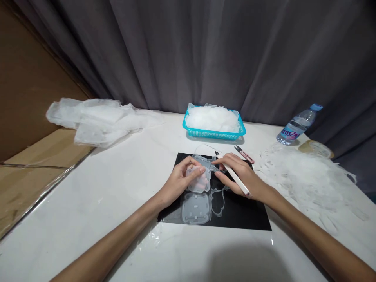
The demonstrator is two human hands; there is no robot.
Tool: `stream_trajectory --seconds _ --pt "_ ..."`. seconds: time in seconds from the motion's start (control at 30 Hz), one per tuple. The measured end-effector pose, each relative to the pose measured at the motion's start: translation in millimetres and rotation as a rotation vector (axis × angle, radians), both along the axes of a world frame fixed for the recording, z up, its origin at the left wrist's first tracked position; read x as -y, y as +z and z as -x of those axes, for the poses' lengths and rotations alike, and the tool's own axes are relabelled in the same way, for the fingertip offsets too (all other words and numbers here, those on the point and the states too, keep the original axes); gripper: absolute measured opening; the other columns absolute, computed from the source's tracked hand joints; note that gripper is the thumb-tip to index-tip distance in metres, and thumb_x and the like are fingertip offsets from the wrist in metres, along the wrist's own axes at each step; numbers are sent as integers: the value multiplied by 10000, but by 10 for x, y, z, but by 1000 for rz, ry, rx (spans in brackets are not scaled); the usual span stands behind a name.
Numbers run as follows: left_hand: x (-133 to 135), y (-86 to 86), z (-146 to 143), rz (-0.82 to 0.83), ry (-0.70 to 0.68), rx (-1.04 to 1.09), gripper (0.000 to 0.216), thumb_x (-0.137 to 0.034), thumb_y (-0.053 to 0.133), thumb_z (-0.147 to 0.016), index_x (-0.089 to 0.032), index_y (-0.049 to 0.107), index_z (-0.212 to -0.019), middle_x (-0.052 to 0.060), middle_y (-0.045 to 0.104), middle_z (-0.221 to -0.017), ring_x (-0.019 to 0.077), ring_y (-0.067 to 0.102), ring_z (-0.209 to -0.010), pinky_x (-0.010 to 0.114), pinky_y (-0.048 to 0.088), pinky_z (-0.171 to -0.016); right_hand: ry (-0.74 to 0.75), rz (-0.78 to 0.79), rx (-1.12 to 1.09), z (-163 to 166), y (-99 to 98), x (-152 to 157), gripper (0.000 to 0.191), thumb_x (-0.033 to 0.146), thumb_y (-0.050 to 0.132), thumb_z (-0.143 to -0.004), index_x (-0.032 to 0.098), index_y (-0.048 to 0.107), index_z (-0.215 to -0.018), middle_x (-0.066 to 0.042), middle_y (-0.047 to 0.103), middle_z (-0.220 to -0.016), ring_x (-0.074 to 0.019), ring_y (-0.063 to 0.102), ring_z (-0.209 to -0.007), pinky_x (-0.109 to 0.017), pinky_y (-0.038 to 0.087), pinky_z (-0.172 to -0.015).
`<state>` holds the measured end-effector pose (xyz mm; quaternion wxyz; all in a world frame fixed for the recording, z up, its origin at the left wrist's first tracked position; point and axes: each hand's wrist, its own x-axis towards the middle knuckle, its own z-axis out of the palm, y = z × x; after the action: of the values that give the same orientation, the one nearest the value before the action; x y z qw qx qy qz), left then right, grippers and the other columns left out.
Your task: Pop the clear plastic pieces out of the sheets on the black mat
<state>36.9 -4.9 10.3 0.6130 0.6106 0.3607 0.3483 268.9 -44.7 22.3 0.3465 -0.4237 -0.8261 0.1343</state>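
A translucent plastic moulded sheet (196, 205) lies on a black mat (246, 213) in the middle of the white table. My left hand (180, 181) is curled around the sheet's upper part, fingers gripping one rounded piece. My right hand (242, 176) holds a white pen-like craft knife (235, 178), its tip pointing at the sheet near my left fingers. Both hands rest over the mat's upper half.
A turquoise basket (214, 133) full of clear plastic pieces stands behind the mat. Pink snips (244, 155) lie beside it. Plastic offcuts (305, 176) pile at the right, with a water bottle (296, 126) and tape roll (315, 148). Crumpled plastic bags (96, 119) lie at back left.
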Motion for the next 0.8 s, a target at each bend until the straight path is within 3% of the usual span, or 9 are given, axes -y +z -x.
stream_trajectory --seconds 0.17,0.27,0.37,0.47,0.57,0.8 --pt "-7 5 32 25 -82 41 300 -400 781 -901 -186 575 -947 -22 604 -862 130 613 -766 233 494 -694 -9 90 -193 29 -55 0 192 199 592 -1002 229 630 -1188 -48 614 -952 -206 618 -900 -360 487 -851" --pt "1 -1 46 54 -91 42 380 -341 883 -798 -186 569 -946 -34 574 -848 110 561 -734 220 479 -671 -118 26 -291 -15 -19 -16 25 204 614 -984 222 625 -996 -23 588 -887 -180 595 -809 -335 468 -787" --pt "2 -9 57 82 -92 47 401 -321 904 -774 -182 567 -940 -40 560 -821 99 530 -710 211 465 -647 -91 44 -267 -62 22 -30 147 218 651 -969 221 591 -836 6 557 -787 -169 553 -755 -327 438 -765" --pt "-2 -24 70 112 -87 58 411 -324 905 -774 -183 565 -957 -34 568 -847 103 541 -731 214 474 -658 48 72 -170 -32 -40 -23 32 201 663 -969 222 664 -945 0 558 -797 -183 559 -818 -332 443 -804" --pt "1 -32 79 138 -85 63 416 -331 904 -775 -187 572 -979 -30 580 -874 105 551 -748 211 480 -665 81 81 -180 68 -173 5 163 187 668 -970 222 673 -1129 -26 563 -907 -185 574 -870 -324 464 -806" --pt "-1 -21 78 159 -82 17 389 -390 873 -808 -178 594 -976 -20 621 -851 112 584 -727 208 476 -647 24 70 -323 201 -274 53 71 150 655 -969 214 685 -965 -2 526 -845 -147 558 -757 -290 455 -726"
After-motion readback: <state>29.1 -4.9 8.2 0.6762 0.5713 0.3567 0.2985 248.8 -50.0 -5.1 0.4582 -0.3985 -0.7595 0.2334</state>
